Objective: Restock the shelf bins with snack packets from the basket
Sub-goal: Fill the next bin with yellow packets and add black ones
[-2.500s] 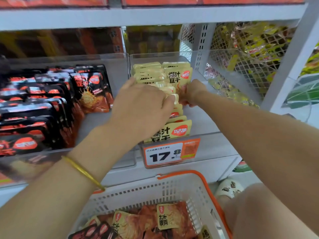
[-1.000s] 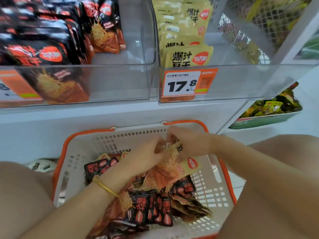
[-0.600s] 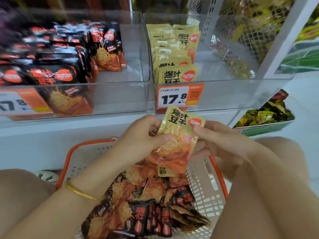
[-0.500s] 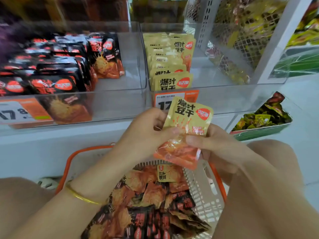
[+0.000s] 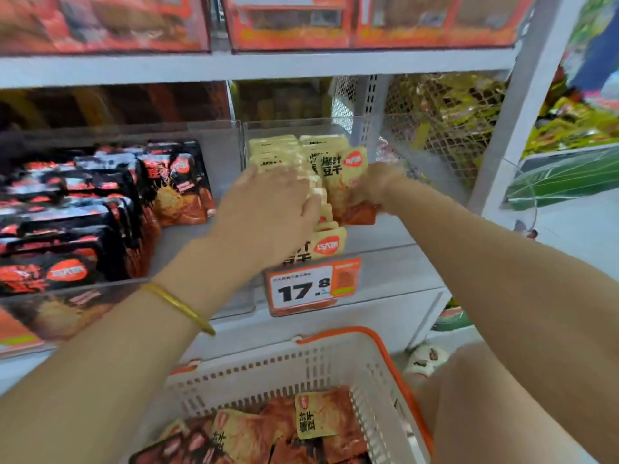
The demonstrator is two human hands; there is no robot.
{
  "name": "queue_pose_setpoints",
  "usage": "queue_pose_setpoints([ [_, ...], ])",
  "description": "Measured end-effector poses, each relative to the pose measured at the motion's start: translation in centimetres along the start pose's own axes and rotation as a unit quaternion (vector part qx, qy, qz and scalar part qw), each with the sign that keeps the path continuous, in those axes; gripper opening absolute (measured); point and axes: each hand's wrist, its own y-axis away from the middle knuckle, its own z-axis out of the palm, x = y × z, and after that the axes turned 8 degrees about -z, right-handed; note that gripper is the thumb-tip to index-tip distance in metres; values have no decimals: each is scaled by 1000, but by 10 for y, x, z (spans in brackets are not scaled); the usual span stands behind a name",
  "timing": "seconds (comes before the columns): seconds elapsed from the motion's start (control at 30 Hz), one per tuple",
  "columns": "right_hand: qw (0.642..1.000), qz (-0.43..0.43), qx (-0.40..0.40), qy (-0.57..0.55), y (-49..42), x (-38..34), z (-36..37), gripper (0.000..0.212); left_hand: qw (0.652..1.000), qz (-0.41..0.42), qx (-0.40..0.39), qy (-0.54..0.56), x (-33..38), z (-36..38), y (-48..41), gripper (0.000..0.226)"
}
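Pale grey metal shelving (image 5: 268,67) fills the view, smooth and matte, with a white wire-mesh panel (image 5: 435,128) closing off its right side and blurred red cartons (image 5: 284,21) on the board above. Two clear, hard-walled plastic bins sit side by side on the middle shelf. The left bin (image 5: 207,128) holds glossy black-and-red packets (image 5: 83,212) standing in overlapping rows. The right bin (image 5: 385,262) holds a row of yellow packets (image 5: 284,152), flat pouches with rounded corners, and carries an orange-edged price tag (image 5: 311,286) reading 17.8 on its front wall. The left hand (image 5: 271,212), a thin gold bangle (image 5: 177,306) on its wrist, lies with its fingers stretched out and pressed flat against the top edges of that row. The right hand (image 5: 375,187) curls its fingers round the lower edge of one yellow packet (image 5: 348,175), a soft pouch shading to orange at the bottom, and holds it upright inside the right bin, just beside the back of the row. Below the shelf stands a white basket (image 5: 335,363) of slotted plastic with an orange rim, and crinkled yellow, orange and black loose packets (image 5: 301,426) lie heaped in it. A pale sandal (image 5: 425,360) shows on the floor to its right.
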Motion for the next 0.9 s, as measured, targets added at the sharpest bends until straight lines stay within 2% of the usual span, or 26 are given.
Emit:
queue_pose_setpoints([
  [0.07,1000,-4,1,0,-17,7,10,39,999,10,11,-32,-1,5,0,67],
  [0.17,999,-12,7,46,-29,9,13,48,999,15,30,-37,-3,9,3,73],
  [0.27,999,-26,20,38,-34,9,20,35,999,9,29,-20,-1,6,3,78],
  [0.33,998,-28,-1,51,-35,6,27,30,999,8,31,-15,-1,6,4,76],
  [0.43,997,-21,-6,70,-36,4,31,35,999,7,39,-14,-3,8,4,71],
  [0.53,997,-27,-26,73,-24,2,23,29,999,-1,45,17,-2,8,4,59],
  [0.6,996,-37,-17,76,-8,-5,8,23,995,2,68,74,-1,1,8,51],
  [0.67,993,-84,48,64,24,-15,-12,10,980,11,134,147,-2,-9,25,43],
  [0.73,984,-148,103,15,72,-20,-28,8,955,20,202,215,-2,-14,57,37],
  [0.83,973,-209,78,-55,146,-18,-29,18,946,47,214,238,5,-1,110,32],
  [0.9,973,-214,36,-82,169,-13,-18,18,950,68,200,231,11,15,131,29],
])
